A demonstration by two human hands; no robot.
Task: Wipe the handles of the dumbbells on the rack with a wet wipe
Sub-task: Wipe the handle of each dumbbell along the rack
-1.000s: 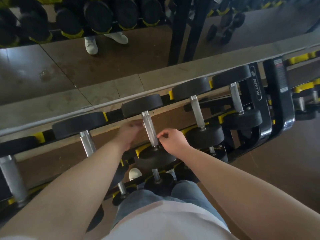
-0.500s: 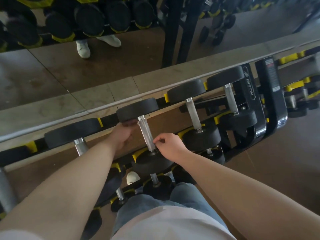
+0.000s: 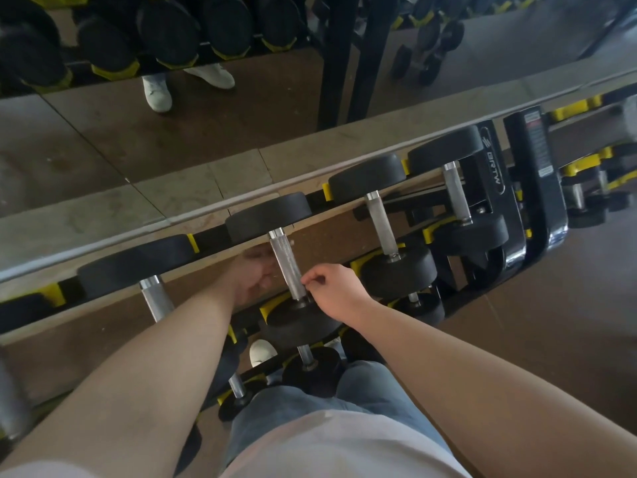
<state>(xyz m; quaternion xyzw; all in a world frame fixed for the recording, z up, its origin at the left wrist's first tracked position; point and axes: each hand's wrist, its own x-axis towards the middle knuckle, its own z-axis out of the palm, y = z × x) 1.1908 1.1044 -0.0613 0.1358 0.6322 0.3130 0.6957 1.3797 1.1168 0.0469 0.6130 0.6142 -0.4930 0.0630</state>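
the rack (image 3: 491, 174), a black steel frame with yellow saddles, ran from 8 o'clock up to 2 o'clock and carried a row of dumbbells on its top tier. each lay with one head toward 12 o'clock and the other toward 6. at the far left a thick metal bar (image 3: 10, 401) showed only in part. next came the second dumbbell (image 3: 134, 263), with round matte black heads and a bright handle, smooth at the collar and knurled below.

the left hand (image 3: 253, 277) reached in at 9 o'clock of the middle handle (image 3: 286, 263), just beside it. it was blurred; its fingers seemed loosely bent toward the bar, and whether it held anything could not be told. the middle handle was a straight silver cylinder with a fine knurled grain, set between two flat black discs. the right hand (image 3: 339, 293) sat at its 3 o'clock, low on the bar near the closer disc, fingers curled, thumb and forefinger tips together against the metal. whether the wet wipe lay between them could not be told.

toward 2 o'clock lay the fourth dumbbell (image 3: 367, 177) and the fifth dumbbell (image 3: 444, 146), same shape, apart from both hands. smaller dumbbells (image 3: 310, 365) sat on the lower tier at 6 o'clock. a mirror (image 3: 206, 132) filled the 12 o'clock band.
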